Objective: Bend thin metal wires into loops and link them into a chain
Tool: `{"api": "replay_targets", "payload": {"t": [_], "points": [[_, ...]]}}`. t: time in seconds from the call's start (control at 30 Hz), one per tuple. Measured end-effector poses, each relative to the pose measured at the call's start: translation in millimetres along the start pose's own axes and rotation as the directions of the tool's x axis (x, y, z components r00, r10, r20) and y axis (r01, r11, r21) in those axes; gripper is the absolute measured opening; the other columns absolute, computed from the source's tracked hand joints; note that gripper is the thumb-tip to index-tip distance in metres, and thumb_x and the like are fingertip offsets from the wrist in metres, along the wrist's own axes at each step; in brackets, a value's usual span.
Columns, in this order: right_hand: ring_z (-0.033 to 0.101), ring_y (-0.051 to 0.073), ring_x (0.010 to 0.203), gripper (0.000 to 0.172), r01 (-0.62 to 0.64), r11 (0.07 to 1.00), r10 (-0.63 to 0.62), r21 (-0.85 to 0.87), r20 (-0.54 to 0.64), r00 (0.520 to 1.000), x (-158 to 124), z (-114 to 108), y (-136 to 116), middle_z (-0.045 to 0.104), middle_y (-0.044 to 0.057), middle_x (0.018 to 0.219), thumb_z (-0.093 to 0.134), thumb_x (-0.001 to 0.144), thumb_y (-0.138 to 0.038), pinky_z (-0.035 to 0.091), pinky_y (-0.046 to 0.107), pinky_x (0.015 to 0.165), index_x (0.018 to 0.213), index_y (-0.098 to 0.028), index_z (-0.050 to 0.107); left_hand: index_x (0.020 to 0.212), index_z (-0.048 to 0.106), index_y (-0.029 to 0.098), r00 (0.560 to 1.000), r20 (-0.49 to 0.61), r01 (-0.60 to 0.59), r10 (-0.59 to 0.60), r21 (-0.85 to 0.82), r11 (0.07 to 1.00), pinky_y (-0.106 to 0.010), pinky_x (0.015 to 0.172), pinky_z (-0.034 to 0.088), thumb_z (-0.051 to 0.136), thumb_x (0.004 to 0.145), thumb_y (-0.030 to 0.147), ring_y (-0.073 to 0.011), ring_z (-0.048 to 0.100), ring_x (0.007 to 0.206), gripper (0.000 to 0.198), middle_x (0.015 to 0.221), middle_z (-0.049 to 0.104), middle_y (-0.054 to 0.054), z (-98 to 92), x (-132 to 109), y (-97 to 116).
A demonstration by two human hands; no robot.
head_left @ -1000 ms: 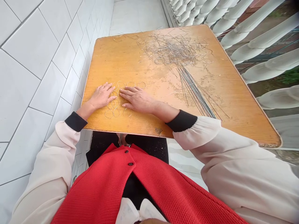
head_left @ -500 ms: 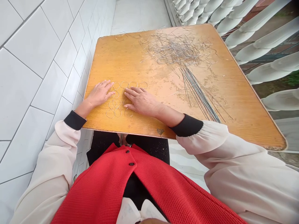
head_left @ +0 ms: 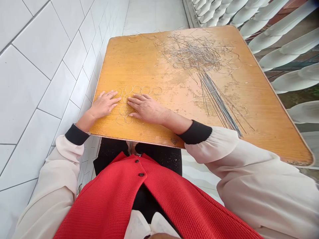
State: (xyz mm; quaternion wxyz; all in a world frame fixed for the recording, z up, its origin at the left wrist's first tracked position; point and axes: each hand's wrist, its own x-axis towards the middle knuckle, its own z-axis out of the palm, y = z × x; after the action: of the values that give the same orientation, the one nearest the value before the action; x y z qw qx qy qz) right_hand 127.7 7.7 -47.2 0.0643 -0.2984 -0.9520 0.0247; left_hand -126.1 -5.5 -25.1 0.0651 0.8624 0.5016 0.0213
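Left hand (head_left: 103, 105) has drawn back slightly, flat and open, holding nothing, fingertips now just off the small wire rings (head_left: 146, 90). Right hand (head_left: 147, 109) has slid further onto them, also flat and open (resting on top, no pinch visible). Rings lie in a loose cluster by the near edge of the wooden table (head_left: 139, 59), well apart from the wire tangle (head_left: 196, 53) and straight wire bundle (head_left: 216, 103).

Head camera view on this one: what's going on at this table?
A person has both bare hands lying flat on a wooden table. The left hand and right hand rest on and beside a loose group of thin wire rings, some of them interlinked or overlapping. Farther across the table lie a tangled heap of wire and a bundle of straight wires.
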Motion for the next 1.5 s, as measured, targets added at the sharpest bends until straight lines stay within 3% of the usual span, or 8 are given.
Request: {"api": "replay_targets", "payload": {"t": [0.2, 0.37, 0.63, 0.8, 0.9, 1.23, 1.5], "points": [[0.050, 0.038, 0.145, 0.068, 0.010, 0.998, -0.011, 0.057, 0.019, 1.000, -3.4, -3.6, 3.4, 0.050, 0.025, 0.157, 0.042, 0.104, -0.050, 0.038, 0.053, 0.122, 0.148, 0.000, 0.055, 0.144, 0.062, 0.019, 0.997, 0.004, -0.072, 0.073, -0.102, 0.992, -0.055, 0.126, 0.031, 0.038, 0.103, 0.027, -0.0274, 0.045, 0.152, 0.048, 0.163, 0.048, -0.013, -2.9, 2.6, -27.6], [0.053, 0.037, 0.144, 0.065, 0.048, 0.994, -0.049, 0.095, 0.011, 0.999, 0.7, -5.6, 10.0, 0.052, 0.023, 0.157, 0.044, 0.103, -0.050, 0.042, 0.052, 0.120, 0.147, -0.004, 0.057, 0.132, 0.069, 0.021, 0.994, 0.000, -0.109, 0.111, -0.177, 0.978, -0.046, 0.125, 0.038, 0.043, 0.097, 0.025, -0.0228, 0.052, 0.145, 0.043, 0.159, 0.054, -0.007, -8.1, 15.8, -39.4], [0.051, 0.035, 0.146, 0.063, 0.096, 0.983, -0.105, 0.155, 0.049, 0.993, 10.3, -11.7, 21.8, 0.053, 0.024, 0.156, 0.048, 0.102, -0.047, 0.041, 0.051, 0.122, 0.145, -0.002, 0.058, 0.133, 0.068, 0.020, 0.993, 0.006, -0.112, 0.115, -0.158, 0.981, -0.048, 0.126, 0.036, 0.044, 0.097, 0.025, -0.0243, 0.052, 0.145, 0.043, 0.159, 0.054, -0.008, -11.6, 21.0, -35.3], [0.052, 0.038, 0.143, 0.062, 0.056, 0.993, -0.051, 0.101, -0.057, 0.997, 7.6, -5.8, 23.4, 0.052, 0.023, 0.156, 0.049, 0.100, -0.045, 0.043, 0.055, 0.118, 0.148, -0.005, 0.055, 0.138, 0.064, 0.019, 0.992, -0.039, -0.121, 0.117, -0.137, 0.983, -0.051, 0.127, 0.032, 0.049, 0.097, 0.031, -0.0271, 0.047, 0.149, 0.046, 0.161, 0.051, -0.011, -8.9, 14.9, -28.8], [0.050, 0.039, 0.144, 0.069, 0.042, 0.996, -0.034, 0.081, -0.092, 0.995, 8.9, 0.7, 23.3, 0.050, 0.022, 0.158, 0.049, 0.100, -0.051, 0.042, 0.058, 0.117, 0.153, -0.008, 0.051, 0.142, 0.062, 0.021, 0.989, -0.013, -0.146, 0.145, -0.104, 0.984, -0.055, 0.127, 0.029, 0.050, 0.098, 0.035, -0.0295, 0.044, 0.152, 0.048, 0.162, 0.049, -0.011, -7.5, 11.9, -20.5], [0.048, 0.039, 0.147, 0.077, 0.092, 0.991, -0.093, 0.096, -0.002, 0.996, 19.7, 6.4, 22.7, 0.046, 0.023, 0.161, 0.043, 0.100, -0.061, 0.040, 0.054, 0.120, 0.152, -0.005, 0.050, 0.136, 0.068, 0.023, 0.991, 0.002, -0.131, 0.131, -0.093, 0.987, -0.054, 0.126, 0.030, 0.048, 0.098, 0.032, -0.0275, 0.046, 0.151, 0.044, 0.161, 0.051, -0.011, -6.2, 2.7, -27.2], [0.043, 0.037, 0.151, 0.081, -0.033, 0.999, 0.027, 0.034, 0.160, 0.987, 19.7, -20.6, 6.3, 0.042, 0.027, 0.163, 0.050, 0.100, -0.056, 0.033, 0.046, 0.126, 0.153, 0.004, 0.046, 0.138, 0.067, 0.020, 0.990, -0.010, -0.140, 0.140, -0.111, 0.984, -0.055, 0.127, 0.030, 0.046, 0.098, 0.037, -0.0279, 0.046, 0.151, 0.048, 0.161, 0.051, -0.013, -6.9, -0.2, -29.2]]}}
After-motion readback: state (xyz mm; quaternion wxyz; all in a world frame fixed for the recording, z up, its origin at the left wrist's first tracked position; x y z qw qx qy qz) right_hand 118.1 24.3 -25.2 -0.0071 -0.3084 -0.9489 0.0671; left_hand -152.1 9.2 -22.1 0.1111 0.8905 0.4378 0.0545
